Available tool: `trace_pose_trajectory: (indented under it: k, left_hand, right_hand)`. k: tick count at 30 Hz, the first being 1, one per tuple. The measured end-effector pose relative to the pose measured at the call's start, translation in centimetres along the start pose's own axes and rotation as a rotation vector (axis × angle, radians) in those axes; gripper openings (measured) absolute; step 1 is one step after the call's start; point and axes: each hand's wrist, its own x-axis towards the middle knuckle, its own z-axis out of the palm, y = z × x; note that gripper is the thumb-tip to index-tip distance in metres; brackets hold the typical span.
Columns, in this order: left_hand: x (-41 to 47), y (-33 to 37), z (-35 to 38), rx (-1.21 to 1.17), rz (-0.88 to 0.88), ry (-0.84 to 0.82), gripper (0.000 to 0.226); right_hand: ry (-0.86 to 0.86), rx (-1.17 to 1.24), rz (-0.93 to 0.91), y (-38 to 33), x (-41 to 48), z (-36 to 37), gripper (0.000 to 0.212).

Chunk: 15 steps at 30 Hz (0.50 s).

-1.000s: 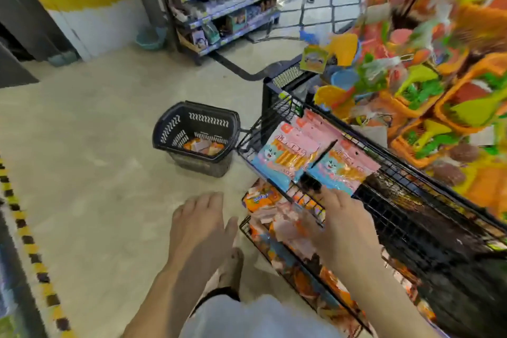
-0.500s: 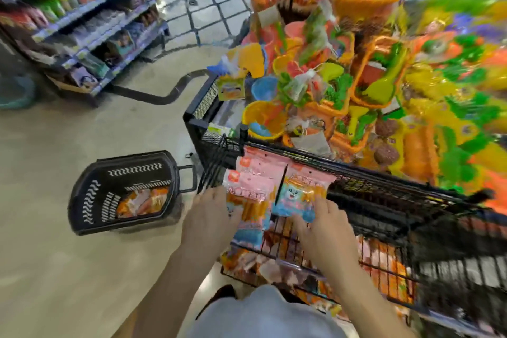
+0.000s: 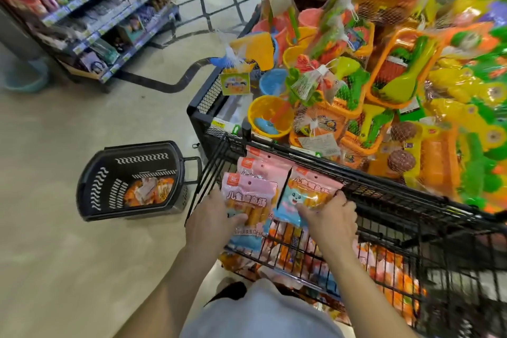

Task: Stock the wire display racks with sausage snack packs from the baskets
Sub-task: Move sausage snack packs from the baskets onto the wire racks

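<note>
A black wire display rack [image 3: 384, 195] runs from centre to lower right. Pink sausage snack packs [image 3: 248, 195] stand in its upper tier at the left end. My left hand [image 3: 211, 217] grips the front pink pack, thumb across its lower face. My right hand [image 3: 329, 217] grips a pink and blue pack [image 3: 304, 195] beside it, just right of a black wire divider. The lower tier [image 3: 301, 252] holds several orange and pink packs. A black basket [image 3: 131, 181] on the floor to the left holds a few orange packs [image 3: 149, 189].
Bright plastic beach toys in net bags [image 3: 356, 77] fill a black mesh bin behind the rack. A shelf unit with goods [image 3: 90, 16] stands at the upper left, with a teal bucket [image 3: 27, 77] beside it. Beige floor lies to the left of the rack.
My left hand rose from above the floor to the front pink pack and took hold of it. The right hand stays on the pink and blue pack. The view swung right.
</note>
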Motion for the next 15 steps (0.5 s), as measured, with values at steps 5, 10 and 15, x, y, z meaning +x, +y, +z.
trace_pose_trajectory:
  k: [5,10,15]
  left_hand:
    - [0.2,-0.6,-0.2,-0.087,0.0,-0.067,0.035]
    - [0.8,-1.5,0.3,-0.285,-0.037,-0.151,0.021]
    - [1.0,-2.2,0.4,-0.488,-0.013,-0.174,0.015]
  right_hand:
    - [-0.096,0.131,0.148,0.1,2.0,0.2,0.1]
    - [-0.191,0.16,0.148,0.5,2.5,0.3,0.071]
    - [-0.13,0.279,0.123,-0.2,-0.2,-1.5,0.046]
